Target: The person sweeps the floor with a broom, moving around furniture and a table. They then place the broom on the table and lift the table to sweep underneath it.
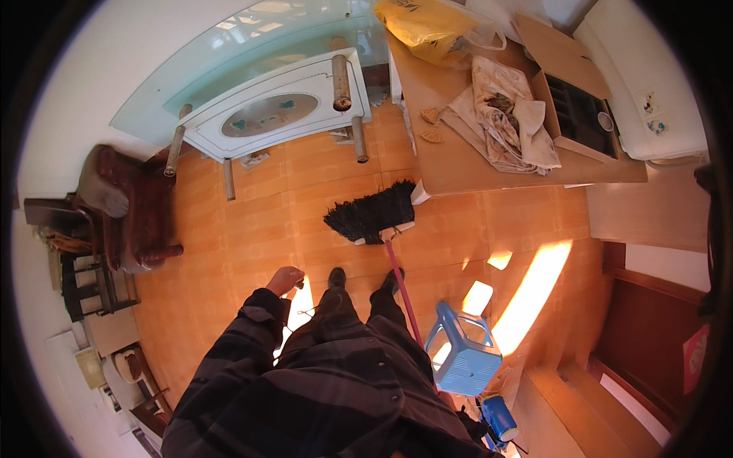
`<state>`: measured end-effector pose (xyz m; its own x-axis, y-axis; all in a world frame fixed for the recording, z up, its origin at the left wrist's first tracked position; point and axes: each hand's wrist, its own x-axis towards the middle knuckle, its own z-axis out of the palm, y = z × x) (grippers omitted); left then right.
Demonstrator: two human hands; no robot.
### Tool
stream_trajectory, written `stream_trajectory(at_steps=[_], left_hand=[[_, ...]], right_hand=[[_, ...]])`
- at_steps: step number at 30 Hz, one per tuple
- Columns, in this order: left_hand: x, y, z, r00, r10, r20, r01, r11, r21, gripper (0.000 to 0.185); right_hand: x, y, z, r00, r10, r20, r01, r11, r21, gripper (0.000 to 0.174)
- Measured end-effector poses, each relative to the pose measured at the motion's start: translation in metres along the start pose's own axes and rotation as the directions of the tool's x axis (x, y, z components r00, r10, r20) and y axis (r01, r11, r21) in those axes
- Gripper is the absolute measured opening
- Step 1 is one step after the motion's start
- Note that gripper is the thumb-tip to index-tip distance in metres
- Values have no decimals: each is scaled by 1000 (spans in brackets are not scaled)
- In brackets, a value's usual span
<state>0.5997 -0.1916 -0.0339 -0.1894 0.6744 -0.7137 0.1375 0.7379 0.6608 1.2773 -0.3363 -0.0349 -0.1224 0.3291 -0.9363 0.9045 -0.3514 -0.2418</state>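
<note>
My left hand (286, 280) hangs over the floor to the left of my feet, its fingers curled. A small dark thing shows at its fingertips, too small to name or to tell whether it is held. My right hand is out of view. A mop with black strands (372, 213) lies on the tiled floor ahead of my feet. Its pink handle (402, 284) runs back past my right shoe to my right side, where my clothing hides its end. A blue plastic stool (471, 366) stands right of the handle.
A glass-topped table on its side (269, 114) shows its legs at the upper left. A brown table (452, 166) at the upper right bears stained cloth (504, 114), a yellow bag (426, 26) and a cardboard box (578, 146). A wooden armchair (137, 212) stands left; a blue cylinder (499, 418) is behind the stool.
</note>
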Motion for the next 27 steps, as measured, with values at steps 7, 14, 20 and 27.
stream_trajectory(at_steps=[7, 14, 20, 27], left_hand=[[-46, -44, -45, 996, -57, -73, 57, 998, -3, 31], [-66, -108, -80, 987, -105, -124, 81, 979, -188, 26], [-55, -144, -107, 980, -165, -115, 111, 922, -370, 26], [-33, -157, -129, 969, -170, -177, 70, 883, -464, 29]], right_hand=[[147, -183, -69, 993, -113, 23, 107, 980, 168, 35], [108, -213, -55, 967, -148, -207, 124, 984, -127, 45], [55, -290, -102, 918, -217, -332, 106, 940, -324, 28], [43, -390, -181, 872, -203, -445, -10, 903, -430, 19]])
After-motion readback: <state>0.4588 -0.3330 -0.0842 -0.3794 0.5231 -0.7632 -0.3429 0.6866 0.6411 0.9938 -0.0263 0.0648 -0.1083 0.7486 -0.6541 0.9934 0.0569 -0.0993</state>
